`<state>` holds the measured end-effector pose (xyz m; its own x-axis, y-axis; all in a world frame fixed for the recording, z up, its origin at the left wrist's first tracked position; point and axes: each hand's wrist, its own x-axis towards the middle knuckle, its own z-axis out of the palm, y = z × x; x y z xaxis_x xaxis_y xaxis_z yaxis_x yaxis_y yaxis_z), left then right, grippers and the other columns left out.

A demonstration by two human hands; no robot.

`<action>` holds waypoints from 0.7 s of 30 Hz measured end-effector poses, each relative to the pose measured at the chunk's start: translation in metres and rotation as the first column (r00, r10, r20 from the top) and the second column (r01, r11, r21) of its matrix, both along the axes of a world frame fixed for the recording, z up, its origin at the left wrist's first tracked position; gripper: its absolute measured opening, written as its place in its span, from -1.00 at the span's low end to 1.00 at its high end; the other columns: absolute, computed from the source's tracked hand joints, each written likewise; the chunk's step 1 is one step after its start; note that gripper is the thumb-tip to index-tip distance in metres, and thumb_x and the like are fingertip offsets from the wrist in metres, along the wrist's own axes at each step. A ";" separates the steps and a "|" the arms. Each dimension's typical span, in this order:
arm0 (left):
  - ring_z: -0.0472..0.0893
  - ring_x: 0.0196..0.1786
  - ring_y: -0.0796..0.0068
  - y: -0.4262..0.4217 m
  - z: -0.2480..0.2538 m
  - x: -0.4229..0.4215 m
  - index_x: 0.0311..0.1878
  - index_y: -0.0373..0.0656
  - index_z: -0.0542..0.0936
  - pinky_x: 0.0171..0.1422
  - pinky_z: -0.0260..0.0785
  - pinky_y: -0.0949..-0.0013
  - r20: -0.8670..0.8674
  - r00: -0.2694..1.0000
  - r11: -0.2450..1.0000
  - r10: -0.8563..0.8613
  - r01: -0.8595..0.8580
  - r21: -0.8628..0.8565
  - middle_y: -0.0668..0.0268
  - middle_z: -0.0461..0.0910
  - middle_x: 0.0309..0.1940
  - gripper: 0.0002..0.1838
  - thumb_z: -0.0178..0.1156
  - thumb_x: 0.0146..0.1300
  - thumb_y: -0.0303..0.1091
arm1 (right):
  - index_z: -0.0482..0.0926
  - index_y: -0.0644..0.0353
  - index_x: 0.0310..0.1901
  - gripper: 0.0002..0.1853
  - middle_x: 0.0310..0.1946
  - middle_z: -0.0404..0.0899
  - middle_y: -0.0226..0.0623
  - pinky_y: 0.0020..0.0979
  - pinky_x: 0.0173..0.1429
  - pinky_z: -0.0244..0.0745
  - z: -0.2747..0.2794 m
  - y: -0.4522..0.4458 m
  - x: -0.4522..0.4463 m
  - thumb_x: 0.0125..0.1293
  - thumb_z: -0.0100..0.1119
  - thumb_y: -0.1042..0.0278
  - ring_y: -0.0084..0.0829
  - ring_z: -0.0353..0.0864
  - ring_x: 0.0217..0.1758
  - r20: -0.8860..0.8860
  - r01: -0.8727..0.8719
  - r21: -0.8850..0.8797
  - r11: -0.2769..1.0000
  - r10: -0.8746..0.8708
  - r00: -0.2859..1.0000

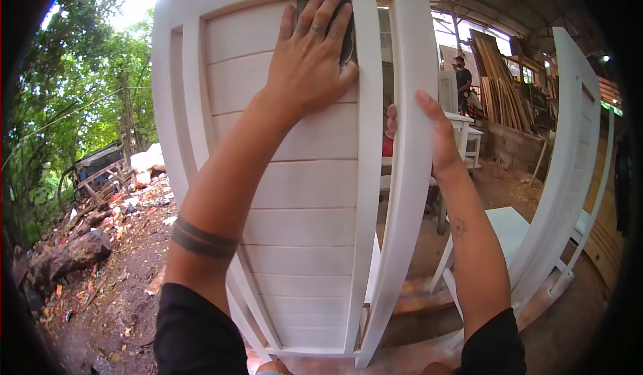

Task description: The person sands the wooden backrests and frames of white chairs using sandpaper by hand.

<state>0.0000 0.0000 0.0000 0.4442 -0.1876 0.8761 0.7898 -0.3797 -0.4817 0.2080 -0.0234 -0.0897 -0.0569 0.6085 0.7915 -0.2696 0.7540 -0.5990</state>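
A tall white-painted wooden panel (305, 184) with horizontal slats and a raised frame stands upright right in front of me. My left hand (313, 53) lies near the top of the slats, its fingers pressed over a dark sheet of sandpaper (348, 45). The sheet is partly covered by the hand and sits close to the frame's inner top right corner. My right hand (435, 130) grips the white right post (412, 147) of the frame, with the thumb on the front face and fingertips showing through the gap on the inner side.
Another white frame (559, 167) stands upright at the right, beside a white tabletop (499, 234). Behind are stacked wooden boards (504, 100), a low block wall (512, 148) and a person (462, 83). Litter and logs (70, 261) cover the dirt slope at left, below trees.
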 end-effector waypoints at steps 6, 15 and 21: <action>0.04 0.52 0.13 -0.005 -0.096 -0.010 0.43 -0.17 0.19 0.51 -0.17 -0.14 -0.097 0.995 0.996 -0.004 -0.006 -0.093 0.13 0.06 0.48 -0.25 0.07 0.15 -0.16 | 0.57 0.29 -0.21 -0.48 -0.41 0.59 -0.25 -0.44 -0.24 0.50 -0.006 0.007 0.008 0.25 0.12 -0.14 -0.46 0.58 -0.37 0.001 -0.026 -0.027 0.999 0.026 1.000; 0.00 0.53 0.11 -0.002 -0.090 0.003 0.44 -0.14 0.17 0.54 -0.23 -0.12 -0.037 0.998 0.997 0.060 -0.062 -0.053 0.17 0.06 0.48 -0.25 0.11 0.14 -0.26 | 0.56 0.32 -0.26 -0.44 -0.43 0.58 -0.21 -0.46 -0.25 0.48 -0.005 -0.008 0.004 0.25 0.08 -0.18 -0.45 0.58 -0.37 0.033 0.053 0.035 0.998 -0.054 0.998; 0.06 0.51 0.04 0.014 -0.072 -0.004 0.45 -0.14 0.16 0.48 -0.14 -0.22 0.050 0.998 0.998 0.047 -0.050 0.048 0.07 0.09 0.47 -0.21 0.11 0.11 -0.23 | 0.56 0.33 -0.16 -0.39 -0.39 0.61 -0.20 -0.44 -0.24 0.53 -0.007 0.017 0.011 0.21 0.14 -0.21 -0.44 0.61 -0.35 0.032 0.064 0.086 0.994 -0.067 0.997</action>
<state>-0.0043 0.0138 -0.0720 0.4104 -0.2101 0.8874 0.8299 -0.3172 -0.4589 0.2187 -0.0061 -0.0968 -0.0471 0.5428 0.8385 -0.1983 0.8177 -0.5405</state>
